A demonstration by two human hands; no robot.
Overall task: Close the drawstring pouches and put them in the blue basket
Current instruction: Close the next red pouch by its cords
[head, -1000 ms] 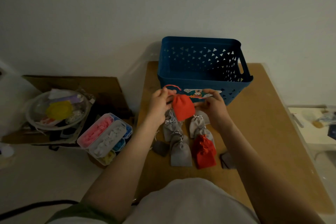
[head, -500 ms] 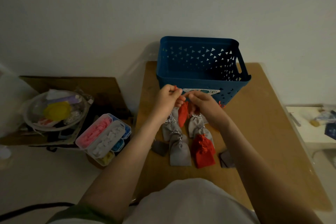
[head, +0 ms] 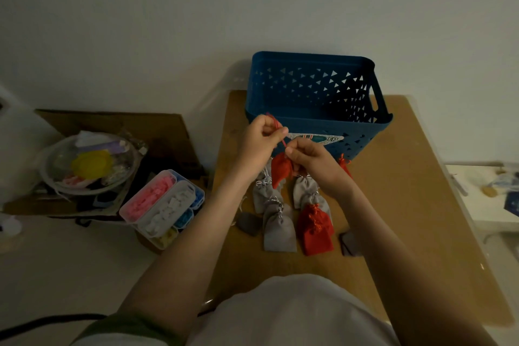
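Note:
A red drawstring pouch (head: 281, 169) hangs between my hands just in front of the blue basket (head: 314, 121). My left hand (head: 259, 139) pinches its red cord, pulled up and left. My right hand (head: 311, 161) grips the pouch's neck and the cord's other side. On the table below lie several grey pouches (head: 279, 229) and another red pouch (head: 315, 229). A red tassel (head: 344, 164) shows by the basket's front wall.
The basket stands at the back of the brown table (head: 407, 205). Two dark flat pieces (head: 248, 223) lie beside the pouches. Left of the table are a divided box of coloured bits (head: 163, 206) and a clear bowl (head: 90, 164) on cardboard.
The red pouch was held open and wide between both hands; its mouth is now drawn narrow, with my left hand pulling the cord up and left.

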